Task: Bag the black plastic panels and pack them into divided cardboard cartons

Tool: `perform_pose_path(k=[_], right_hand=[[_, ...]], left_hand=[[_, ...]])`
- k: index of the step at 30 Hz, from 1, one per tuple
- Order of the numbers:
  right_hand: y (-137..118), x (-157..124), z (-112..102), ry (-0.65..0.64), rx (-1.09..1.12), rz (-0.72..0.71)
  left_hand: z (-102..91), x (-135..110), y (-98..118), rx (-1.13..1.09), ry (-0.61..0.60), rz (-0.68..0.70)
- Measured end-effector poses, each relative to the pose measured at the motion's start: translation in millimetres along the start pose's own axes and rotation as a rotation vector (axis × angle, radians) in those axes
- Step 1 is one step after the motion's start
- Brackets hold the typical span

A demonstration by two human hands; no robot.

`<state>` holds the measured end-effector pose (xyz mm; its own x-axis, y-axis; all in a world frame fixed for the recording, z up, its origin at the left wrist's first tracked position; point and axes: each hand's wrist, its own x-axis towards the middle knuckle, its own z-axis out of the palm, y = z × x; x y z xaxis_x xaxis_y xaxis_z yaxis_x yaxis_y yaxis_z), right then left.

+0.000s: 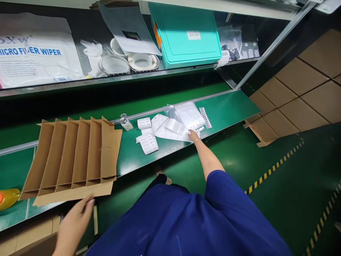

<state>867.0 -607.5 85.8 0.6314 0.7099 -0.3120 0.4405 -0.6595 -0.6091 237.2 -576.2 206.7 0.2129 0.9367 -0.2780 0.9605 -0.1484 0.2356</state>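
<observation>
My right hand (193,136) is at the front edge of the green bench, its fingers closed on the edge of a white label sheet (170,134). A curled label strip (174,125) lies over that sheet. Behind it rest clear plastic bags (189,114). To the left are printed label strips (149,143). My left hand (76,220) hovers low in front of a cardboard divider (80,153), loosely curled with thumb and forefinger close together. Nothing shows in it, and its other fingers are mostly hidden.
A small bottle (126,122) stands beside the divider. A yellow container (9,199) sits at the far left. The shelf above bears a teal box (189,35), label rolls (142,62) and a wiper pack (39,53). Cardboard boxes (298,92) are stacked on the right.
</observation>
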Motion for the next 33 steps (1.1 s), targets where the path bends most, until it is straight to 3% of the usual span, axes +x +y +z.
perform_pose_path(k=[3, 7, 12, 17, 21, 25, 28, 33], right_hand=[[-4, 28, 1, -0.022, -0.077, -0.038], [-9, 53, -2, -0.072, -0.181, -0.063], [-12, 77, -5, -0.124, -0.260, -0.079], [-6, 93, -12, -0.246, -0.246, -0.086], [2, 101, -24, -0.353, -0.193, -0.153], [7, 107, -22, -0.445, -0.141, -0.236], [2, 110, -11, -0.492, -0.110, -0.260], [-19, 122, -16, -0.603, 0.027, -0.253]], left_hand=[[28.7, 19, 59, -0.220, -0.115, 0.132], [53.0, 53, 121, -0.302, -0.259, 0.252], [51.8, 104, 183, -0.237, -0.348, 0.336], [58.0, 147, 264, -0.232, -0.406, 0.423], [81.5, 166, 336, -0.285, -0.419, 0.423], [111.5, 166, 399, -0.361, -0.401, 0.383], [129.7, 154, 426, -0.402, -0.398, 0.341], [137.1, 139, 432, -0.455, -0.298, 0.208]])
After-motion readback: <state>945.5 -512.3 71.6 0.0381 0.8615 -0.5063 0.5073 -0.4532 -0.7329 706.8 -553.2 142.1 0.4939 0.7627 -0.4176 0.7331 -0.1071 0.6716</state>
